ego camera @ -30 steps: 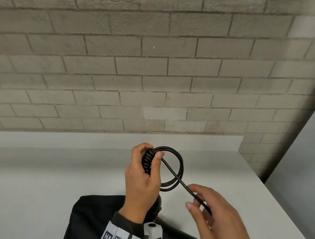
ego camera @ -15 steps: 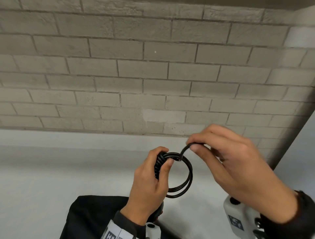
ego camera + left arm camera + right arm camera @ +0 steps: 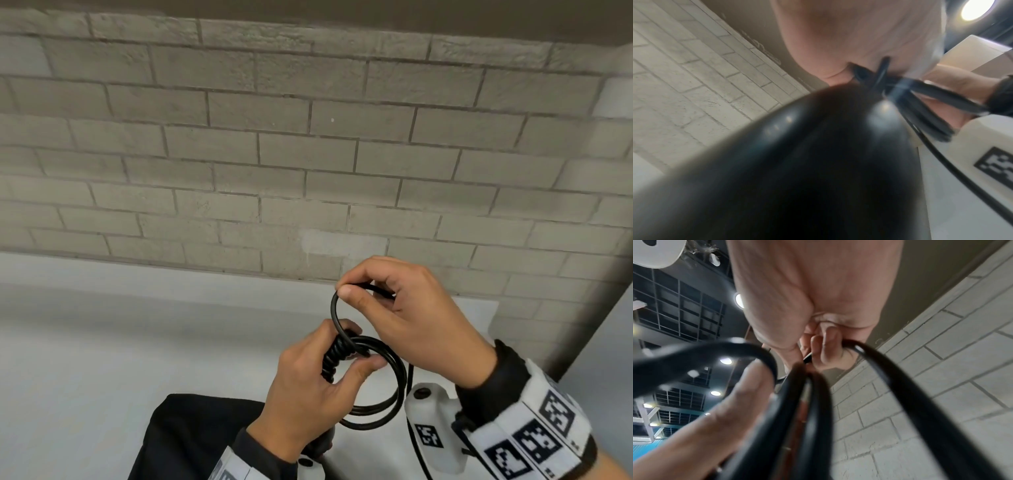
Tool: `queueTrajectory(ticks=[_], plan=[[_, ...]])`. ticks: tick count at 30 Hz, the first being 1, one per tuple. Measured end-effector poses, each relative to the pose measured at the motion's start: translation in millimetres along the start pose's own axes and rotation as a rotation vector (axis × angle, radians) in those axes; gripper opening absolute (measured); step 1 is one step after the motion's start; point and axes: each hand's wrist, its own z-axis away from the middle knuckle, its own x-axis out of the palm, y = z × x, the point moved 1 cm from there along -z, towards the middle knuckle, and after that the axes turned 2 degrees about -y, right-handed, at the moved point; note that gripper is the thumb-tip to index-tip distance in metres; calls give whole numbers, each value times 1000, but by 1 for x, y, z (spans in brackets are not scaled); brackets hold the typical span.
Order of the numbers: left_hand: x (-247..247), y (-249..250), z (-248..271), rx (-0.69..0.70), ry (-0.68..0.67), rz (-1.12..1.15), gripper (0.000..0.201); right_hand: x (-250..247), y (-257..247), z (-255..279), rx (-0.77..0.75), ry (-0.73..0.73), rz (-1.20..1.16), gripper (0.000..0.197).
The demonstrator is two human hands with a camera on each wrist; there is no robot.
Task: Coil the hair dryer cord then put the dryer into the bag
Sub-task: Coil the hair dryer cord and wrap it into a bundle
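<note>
Above the bench (image 3: 102, 342), the left hand (image 3: 308, 394) clamps its grip on the coiled cord (image 3: 387, 407) while the right hand (image 3: 411, 318), at one o'clock, pinches a raised loop.

The hair dryer (image 3: 797, 162) is a close dark blur; the bag (image 3: 191, 438) runs off the bottom edge.

L hand (image 3: 305, 387) fingers curled gripping, R hand (image 3: 404, 308) above, thumb+forefinger in pinch.

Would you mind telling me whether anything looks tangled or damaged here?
Nothing stands out: the left hand holds neat cord loops, and the right hand pinches the next loop above them.
</note>
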Motion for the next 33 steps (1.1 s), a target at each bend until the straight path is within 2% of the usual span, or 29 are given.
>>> queueTrajectory(ticks=[3, 6, 15, 19, 21, 24, 27, 30, 33], plan=[[-2, 2, 1, 24, 12, -33, 37, 2, 4, 1, 16, 54, 0, 9], [-5, 5, 1, 30, 30, -64, 34, 0, 15, 2, 100, 99, -49, 9], [-4, 3, 3, 50, 45, -105, 29, 19, 55, 28, 352, 49, -403, 8], [-3, -1, 6, -13, 77, -92, 31, 27, 60, 44, 332, 60, -492, 9], [-3, -3, 7, -43, 95, -70, 32, 28, 59, 52, 298, 39, -525, 21], [-1, -4, 9, -53, 109, -55, 31, 27, 57, 64, 268, 11, -613, 58], [-2, -4, 8, -61, 122, -66, 29, 26, 56, 73, 225, -29, -676, 73], [-3, -4, 7, -68, 114, -76, 36, 26, 56, 78, 250, -50, -657, 60], [-2, -3, 7, -68, 105, -75, 40, 24, 53, 81, 244, -71, -644, 37]])
